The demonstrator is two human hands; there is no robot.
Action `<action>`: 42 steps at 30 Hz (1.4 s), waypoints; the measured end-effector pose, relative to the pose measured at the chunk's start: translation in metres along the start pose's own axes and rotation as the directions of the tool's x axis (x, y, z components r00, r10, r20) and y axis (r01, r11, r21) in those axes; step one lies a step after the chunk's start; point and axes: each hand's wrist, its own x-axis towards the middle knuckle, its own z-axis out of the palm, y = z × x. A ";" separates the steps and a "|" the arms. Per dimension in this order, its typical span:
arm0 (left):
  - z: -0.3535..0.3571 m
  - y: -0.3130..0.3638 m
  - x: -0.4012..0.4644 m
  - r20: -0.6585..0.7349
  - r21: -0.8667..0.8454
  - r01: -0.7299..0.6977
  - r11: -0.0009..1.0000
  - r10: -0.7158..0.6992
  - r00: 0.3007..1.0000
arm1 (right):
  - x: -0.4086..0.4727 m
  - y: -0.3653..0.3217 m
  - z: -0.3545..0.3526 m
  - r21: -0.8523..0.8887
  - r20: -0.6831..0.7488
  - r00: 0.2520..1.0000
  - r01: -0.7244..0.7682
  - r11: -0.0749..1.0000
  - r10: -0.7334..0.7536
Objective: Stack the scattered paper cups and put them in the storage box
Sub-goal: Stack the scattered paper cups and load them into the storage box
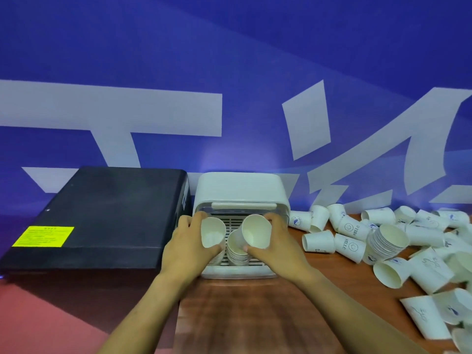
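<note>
Your left hand [190, 241] gripped one paper cup [213, 232] | your right hand [274, 242] gripped another cup [255, 231] | stacked cups [236, 252] sat between your hands, inside the storage box [241, 190] | scattered cups [383, 233] lay on the surface [242, 315] right of your right hand

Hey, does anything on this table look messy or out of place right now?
Yes. Loose paper cups lie tipped on their sides in a heap on the wooden table, right of the storage box. One short stack lies toppled among them. Each hand, left and right, holds a cup tilted over the box.
</note>
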 end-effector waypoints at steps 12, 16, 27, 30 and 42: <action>0.021 -0.006 0.017 0.081 0.079 0.034 0.996 -0.040 0.996 | 0.014 0.002 0.021 -0.020 0.053 0.996 -0.070 0.997 0.071; 0.028 -0.009 0.019 0.114 0.092 0.057 0.994 -0.068 0.991 | 0.019 0.007 0.028 -0.027 0.073 0.994 -0.084 0.996 0.086; 0.046 -0.015 0.027 0.139 0.123 0.076 0.990 -0.093 0.986 | 0.028 0.020 0.044 -0.064 0.133 0.983 -0.115 0.991 0.123; 0.055 -0.021 0.028 0.168 0.131 0.075 0.989 -0.097 0.981 | 0.029 0.026 0.050 -0.078 0.160 0.981 -0.094 0.992 0.106; 0.074 -0.034 0.028 0.269 0.159 0.065 0.985 -0.106 0.957 | 0.029 0.046 0.058 -0.098 0.261 0.961 -0.071 0.993 0.095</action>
